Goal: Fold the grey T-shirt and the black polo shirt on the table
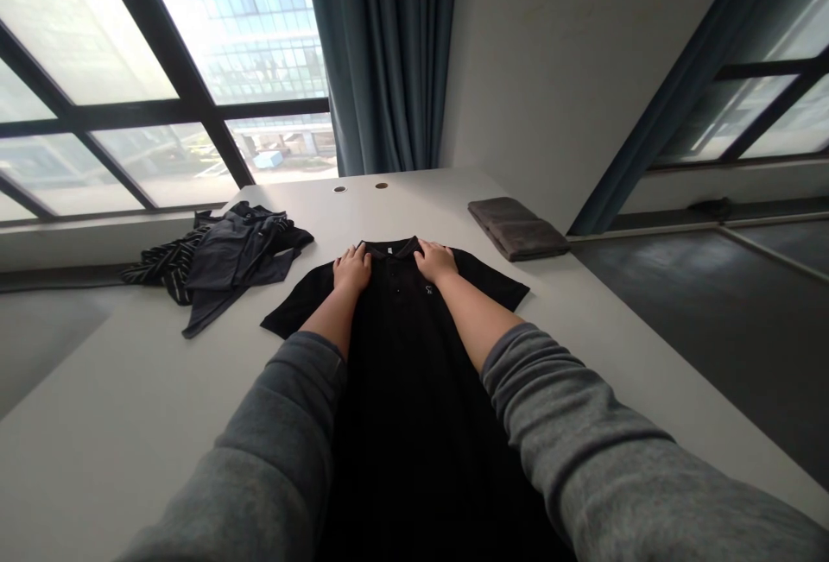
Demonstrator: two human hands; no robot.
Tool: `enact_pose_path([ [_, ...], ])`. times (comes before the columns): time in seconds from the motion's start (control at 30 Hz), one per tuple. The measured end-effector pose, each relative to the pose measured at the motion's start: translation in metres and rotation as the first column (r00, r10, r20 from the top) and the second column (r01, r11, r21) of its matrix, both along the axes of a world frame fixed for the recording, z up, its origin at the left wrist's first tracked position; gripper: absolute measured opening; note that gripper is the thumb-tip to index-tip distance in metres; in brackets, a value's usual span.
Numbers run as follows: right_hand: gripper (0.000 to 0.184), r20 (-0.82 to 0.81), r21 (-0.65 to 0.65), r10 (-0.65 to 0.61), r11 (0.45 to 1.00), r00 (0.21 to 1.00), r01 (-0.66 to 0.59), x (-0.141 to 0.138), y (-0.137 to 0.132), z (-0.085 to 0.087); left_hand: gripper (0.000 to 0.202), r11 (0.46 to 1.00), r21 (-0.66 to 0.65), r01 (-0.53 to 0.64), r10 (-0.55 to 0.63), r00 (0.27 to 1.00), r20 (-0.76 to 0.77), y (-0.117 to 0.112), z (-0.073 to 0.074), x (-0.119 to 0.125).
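Though illegible, white logo (428, 290) on shirt (398, 355)

"What is the white table (161, 424) carrying?"
"A black polo shirt (401, 389) is stretching from the centre towards six o'clock."
"And elsewhere?"
"Rumpled dark clothes (226, 251) are lying at ten, a folded brown cloth (515, 230) at two."

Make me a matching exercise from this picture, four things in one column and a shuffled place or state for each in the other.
1. shirt
2. grey-brown cloth
3. dark clothes
4. curtain

A. hanging, blue-grey
B. folded, right of the shirt
C. spread out under the left hand and right hand
D. in a loose heap, left of the shirt

Pairs: 1-C, 2-B, 3-D, 4-A
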State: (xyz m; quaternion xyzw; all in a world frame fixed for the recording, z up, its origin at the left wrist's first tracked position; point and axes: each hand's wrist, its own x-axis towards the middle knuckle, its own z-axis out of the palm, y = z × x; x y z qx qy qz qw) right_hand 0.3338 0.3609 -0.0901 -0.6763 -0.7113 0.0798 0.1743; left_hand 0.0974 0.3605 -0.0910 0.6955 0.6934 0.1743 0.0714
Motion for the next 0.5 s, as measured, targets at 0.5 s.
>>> enact_pose_path([
  [0.5, 0.020, -0.296, 0.298, 0.125, 0.954, 0.947, -0.033, 0.010, 0.007, -0.003, 0.035, 0.985, 0.082, -0.153, 0.132, 0.967, 0.219, 0.023, 0.009, -0.006],
])
